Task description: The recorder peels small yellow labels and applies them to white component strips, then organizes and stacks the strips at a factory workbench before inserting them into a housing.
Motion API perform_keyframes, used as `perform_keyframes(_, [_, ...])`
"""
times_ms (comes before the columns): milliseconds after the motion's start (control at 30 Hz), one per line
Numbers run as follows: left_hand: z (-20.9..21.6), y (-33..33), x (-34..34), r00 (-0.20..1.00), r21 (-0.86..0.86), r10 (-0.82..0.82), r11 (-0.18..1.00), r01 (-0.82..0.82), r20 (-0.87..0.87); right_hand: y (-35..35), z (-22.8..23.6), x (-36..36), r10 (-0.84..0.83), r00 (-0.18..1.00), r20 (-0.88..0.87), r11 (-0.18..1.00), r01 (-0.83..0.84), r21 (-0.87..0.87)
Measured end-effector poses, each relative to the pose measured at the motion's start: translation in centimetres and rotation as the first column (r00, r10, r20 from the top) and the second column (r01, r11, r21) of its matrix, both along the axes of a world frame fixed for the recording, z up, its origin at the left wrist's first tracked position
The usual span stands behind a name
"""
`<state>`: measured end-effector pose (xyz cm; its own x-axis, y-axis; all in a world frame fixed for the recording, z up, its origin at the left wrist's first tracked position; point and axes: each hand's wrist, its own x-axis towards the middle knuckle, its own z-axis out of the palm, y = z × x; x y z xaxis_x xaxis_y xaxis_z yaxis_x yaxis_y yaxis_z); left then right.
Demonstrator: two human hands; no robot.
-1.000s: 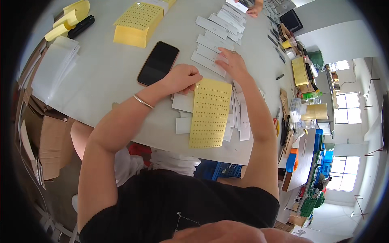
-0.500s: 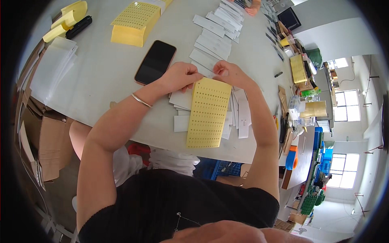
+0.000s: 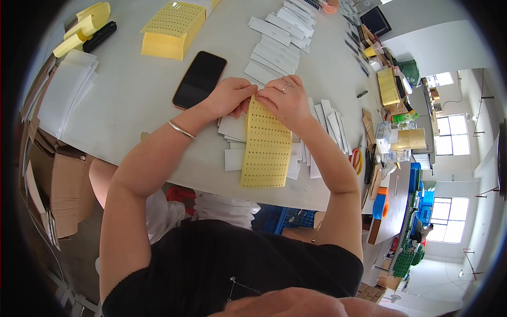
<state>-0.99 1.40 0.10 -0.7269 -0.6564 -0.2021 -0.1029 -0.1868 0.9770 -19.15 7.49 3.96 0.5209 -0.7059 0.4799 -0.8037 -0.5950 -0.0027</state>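
A yellow label sheet [image 3: 266,150] with rows of small dark marks hangs down toward me, over several white paper slips [image 3: 234,159]. My left hand [image 3: 231,97] is closed in a pinch at its upper left corner. My right hand [image 3: 288,101], a ring on one finger, is closed too, its fingertips at the sheet's top edge beside the left ones. Whether anything small sits between the fingertips is hidden. A dark phone [image 3: 199,80] lies just left of my left hand. Beyond my hands a row of overlapping white slips [image 3: 272,53] runs away from me.
A thick stack of yellow sheets [image 3: 163,46] stands at the far left, near a black marker [image 3: 99,37] and white papers [image 3: 68,87]. More white slips [image 3: 334,124] lie right of my right wrist. Scissors [image 3: 357,158] rest farther right. Another person's hand [image 3: 329,6] shows at the top.
My right hand has moved left along the sheet's top edge and turned over, coming together with my left fingertips. The left hand keeps its pinch.
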Motion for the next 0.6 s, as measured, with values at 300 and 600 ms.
perform_keyframes(300, [-0.3, -0.1, -0.3, 0.999, -0.156, -0.026, 0.987, 0.031, 0.036, -3.3, -0.4, -5.5, -0.379, 0.823, 0.423, 0.886, 0.191, 0.423])
perform_keyframes(600, [-0.4, -0.1, -0.1, 0.997, -0.203, -0.069, 0.976, 0.076, 0.043, -4.7, -3.9, -4.9, -0.58, 0.772, 0.258, 0.742, 0.372, 0.558])
